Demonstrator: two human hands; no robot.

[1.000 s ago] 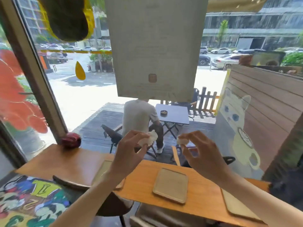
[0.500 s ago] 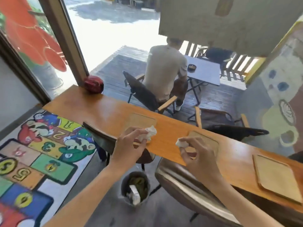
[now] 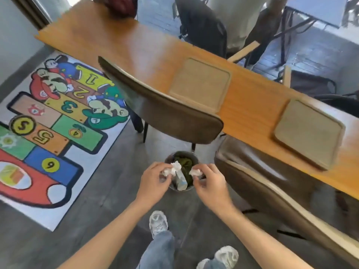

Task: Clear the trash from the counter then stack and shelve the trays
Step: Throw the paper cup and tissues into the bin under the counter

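Observation:
My left hand (image 3: 155, 181) grips a crumpled white tissue (image 3: 172, 168) and my right hand (image 3: 210, 183) grips a smaller crumpled tissue (image 3: 196, 172). Both hands hover just above the small round trash bin (image 3: 179, 158) on the floor, which holds dark green waste and a light carton (image 3: 180, 181). Two tan trays lie flat on the long wooden counter (image 3: 136, 45): one tray (image 3: 200, 82) in the middle, partly behind a chair back, the other tray (image 3: 308, 133) to the right.
A brown chair (image 3: 161, 105) stands between the bin and the counter, a second padded chair (image 3: 272, 191) to the right. A colourful hopscotch rug (image 3: 48, 123) covers the floor at left. A red object (image 3: 120, 4) sits at the counter's far end. Beyond the glass a person sits outside.
My view has tipped down from the window to the floor. Both hands, each with its tissue, have dropped from counter height to just over the trash bin.

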